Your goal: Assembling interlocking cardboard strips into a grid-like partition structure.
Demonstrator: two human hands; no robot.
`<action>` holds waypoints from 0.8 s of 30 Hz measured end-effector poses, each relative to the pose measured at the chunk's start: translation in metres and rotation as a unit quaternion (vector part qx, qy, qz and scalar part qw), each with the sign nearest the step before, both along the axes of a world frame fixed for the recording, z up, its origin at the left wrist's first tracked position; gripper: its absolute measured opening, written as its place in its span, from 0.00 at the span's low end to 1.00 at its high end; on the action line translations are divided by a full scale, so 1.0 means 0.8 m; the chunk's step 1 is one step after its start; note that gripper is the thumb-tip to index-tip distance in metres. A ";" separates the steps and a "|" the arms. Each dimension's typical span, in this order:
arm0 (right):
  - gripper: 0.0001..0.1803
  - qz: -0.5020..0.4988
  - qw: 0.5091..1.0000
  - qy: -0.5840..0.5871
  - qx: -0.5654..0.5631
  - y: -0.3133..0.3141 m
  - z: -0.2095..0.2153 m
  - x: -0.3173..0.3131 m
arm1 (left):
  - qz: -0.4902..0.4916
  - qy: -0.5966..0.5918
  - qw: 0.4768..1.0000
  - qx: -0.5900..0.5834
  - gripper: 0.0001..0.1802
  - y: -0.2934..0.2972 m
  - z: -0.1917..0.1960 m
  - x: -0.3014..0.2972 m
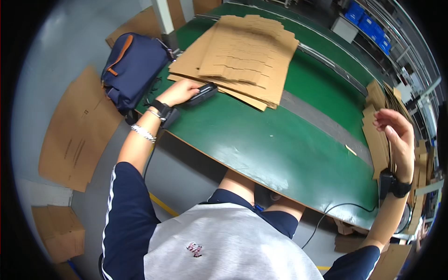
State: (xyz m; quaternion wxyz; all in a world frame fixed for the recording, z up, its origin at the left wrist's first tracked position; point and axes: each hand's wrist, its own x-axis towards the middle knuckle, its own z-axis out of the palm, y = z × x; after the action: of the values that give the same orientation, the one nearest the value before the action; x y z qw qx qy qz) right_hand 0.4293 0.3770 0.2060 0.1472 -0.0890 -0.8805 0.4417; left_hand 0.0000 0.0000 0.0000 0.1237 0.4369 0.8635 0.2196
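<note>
My left hand (179, 92) is closed on a black oblong object (204, 93), whose exact kind I cannot make out, at the near left of the green table (224, 135). Just beyond it lies a stack of flat brown cardboard sheets (247, 51), with slotted, uneven edges. My right hand (396, 135) is raised over the table's right end, its fingers loosely bent and apart, with nothing in it. Beside that hand stand more folded cardboard pieces (375, 135). Each wrist wears a black band, and the left also carries a silver bracelet (143, 133).
A navy bag (135, 70) with brown straps sits at the table's left corner, near a metal post (163, 18). Cardboard (77, 130) leans at the left, above a carton (58, 231). A black cable (322, 217) hangs off the near edge. Blue bins (368, 25) stand far right.
</note>
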 end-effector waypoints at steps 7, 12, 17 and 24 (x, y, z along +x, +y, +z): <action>0.21 0.006 1.000 0.026 -0.015 -0.013 -0.014 0.010 | 0.177 0.290 0.940 -0.005 0.16 -0.064 0.000 -0.002; 0.23 -0.008 0.999 0.033 -0.013 -0.004 -0.028 0.036 | 0.290 0.341 0.885 -0.129 0.12 -0.135 -0.016 -0.020; 0.23 -0.001 0.999 0.035 -0.022 0.005 -0.037 0.040 | 0.359 0.156 0.920 -0.027 0.12 -0.151 -0.033 -0.037; 0.22 -0.004 0.998 0.046 -0.035 0.007 -0.031 0.055 | 0.408 0.233 0.881 -0.049 0.13 -0.139 -0.047 -0.063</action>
State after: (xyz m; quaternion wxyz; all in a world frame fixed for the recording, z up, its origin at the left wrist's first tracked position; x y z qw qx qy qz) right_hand 0.4734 0.3828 0.1815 0.1862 -0.0772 -0.8562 0.4756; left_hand -0.0501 -0.1113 -0.0375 -0.1599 0.0775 0.9790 0.0999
